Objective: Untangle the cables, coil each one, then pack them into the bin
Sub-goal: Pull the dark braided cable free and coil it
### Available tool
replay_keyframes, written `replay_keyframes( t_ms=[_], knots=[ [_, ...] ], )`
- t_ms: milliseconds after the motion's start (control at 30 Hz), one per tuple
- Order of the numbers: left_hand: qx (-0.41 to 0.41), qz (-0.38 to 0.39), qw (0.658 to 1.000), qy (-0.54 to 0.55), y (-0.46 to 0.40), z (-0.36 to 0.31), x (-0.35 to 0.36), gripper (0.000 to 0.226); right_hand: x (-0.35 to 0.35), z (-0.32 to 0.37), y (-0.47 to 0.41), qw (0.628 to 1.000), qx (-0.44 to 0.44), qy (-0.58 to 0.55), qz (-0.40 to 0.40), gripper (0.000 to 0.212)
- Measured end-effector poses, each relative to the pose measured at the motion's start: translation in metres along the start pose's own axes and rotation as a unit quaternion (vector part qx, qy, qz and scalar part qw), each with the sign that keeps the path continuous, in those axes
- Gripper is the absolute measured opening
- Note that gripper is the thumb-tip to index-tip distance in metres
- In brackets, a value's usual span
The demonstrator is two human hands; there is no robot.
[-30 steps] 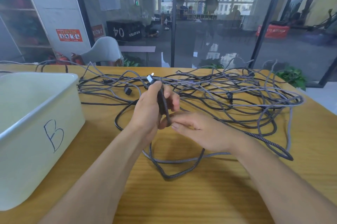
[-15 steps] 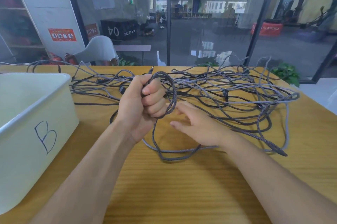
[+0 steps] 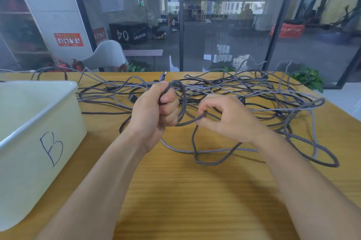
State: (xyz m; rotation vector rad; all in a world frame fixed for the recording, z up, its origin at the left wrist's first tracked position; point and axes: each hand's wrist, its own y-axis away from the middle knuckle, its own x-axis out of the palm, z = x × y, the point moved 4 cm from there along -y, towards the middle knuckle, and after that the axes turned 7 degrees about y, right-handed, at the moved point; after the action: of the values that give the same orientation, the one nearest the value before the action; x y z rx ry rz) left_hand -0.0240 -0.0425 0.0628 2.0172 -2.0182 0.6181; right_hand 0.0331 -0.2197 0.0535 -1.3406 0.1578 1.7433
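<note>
At the left edge of the table [image 3: 195, 200] stands the bin [image 3: 39, 122], a white open-topped box with a handwritten "B" on its near wall; no cable shows inside it from this angle. To its right, the left hand [image 3: 154, 114] is raised above the table with its fingers curled into a fist around the cable [image 3: 183, 101], a dark braided lead. One loop of the cable arcs out of the top of the fist and down its right side, and a connector tip [image 3: 163, 77] stands up just above the knuckles. From the bottom of that loop the cable runs right into the right hand [image 3: 224, 118], which pinches it between thumb and curled fingertips, just beside the left hand and at about the same height. Below the right hand the cable drops to the table and lies in a slack loop near the front, between the two forearms. Behind and to the right of both hands lies the tangle [image 3: 263, 99], a loose mass of grey and black cables spread across the far half of the table, reaching from just beside the bin to the right edge. The tangle lies outside the bin.
</note>
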Motion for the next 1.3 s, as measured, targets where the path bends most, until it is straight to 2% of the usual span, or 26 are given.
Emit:
replay_keyframes(
  t_ms=[133,200,267,333,433,567,667,767,867,967,1067,1167,1300],
  knots=[
    [0.003,-0.003,1.000,-0.015,0.001,-0.001,0.002,0.050,-0.017,0.006,0.003,1.000,0.010,0.025,0.006,0.019],
    [0.004,-0.005,1.000,-0.018,0.001,-0.002,0.002,0.049,-0.022,0.002,0.004,0.998,0.021,0.022,0.049,0.026],
    [0.001,-0.008,1.000,-0.016,0.001,-0.001,0.001,0.049,-0.022,-0.001,0.007,0.990,0.034,-0.042,0.133,0.033],
    [0.000,-0.009,1.000,-0.015,0.002,-0.003,0.000,0.048,-0.020,-0.003,0.013,0.966,0.043,-0.143,0.213,0.034],
    [0.001,-0.010,1.000,-0.015,0.001,-0.003,-0.002,0.050,-0.020,-0.009,0.018,0.932,0.066,-0.254,0.250,0.034],
    [-0.004,-0.002,0.999,-0.033,0.001,0.000,-0.001,0.048,-0.021,-0.024,0.012,0.971,0.105,-0.111,0.186,0.052],
    [-0.011,0.000,1.000,-0.024,0.001,0.001,-0.001,0.044,-0.025,-0.028,0.011,0.984,0.091,-0.078,0.134,0.046],
    [-0.016,0.007,0.999,-0.028,0.001,0.003,0.001,0.045,-0.028,-0.034,0.010,0.987,0.084,-0.067,0.117,0.034],
    [-0.024,0.021,0.999,-0.042,0.002,0.007,0.006,0.051,-0.030,-0.037,0.007,0.994,0.101,0.008,0.047,0.041],
    [-0.028,0.036,0.997,-0.058,0.004,0.008,0.009,0.052,-0.032,-0.029,0.002,0.973,0.127,0.190,-0.044,0.057],
    [-0.023,0.056,0.995,-0.083,0.006,0.007,0.010,0.050,-0.025,-0.018,-0.004,0.945,0.160,0.277,-0.072,0.068],
    [-0.020,0.078,0.990,-0.116,0.007,0.008,0.011,0.050,-0.008,-0.014,-0.005,0.945,0.189,0.258,-0.062,0.064],
    [-0.016,0.090,0.983,-0.157,0.007,0.009,0.011,0.050,0.008,-0.027,0.000,0.970,0.238,0.042,0.038,0.041]
  ],
)
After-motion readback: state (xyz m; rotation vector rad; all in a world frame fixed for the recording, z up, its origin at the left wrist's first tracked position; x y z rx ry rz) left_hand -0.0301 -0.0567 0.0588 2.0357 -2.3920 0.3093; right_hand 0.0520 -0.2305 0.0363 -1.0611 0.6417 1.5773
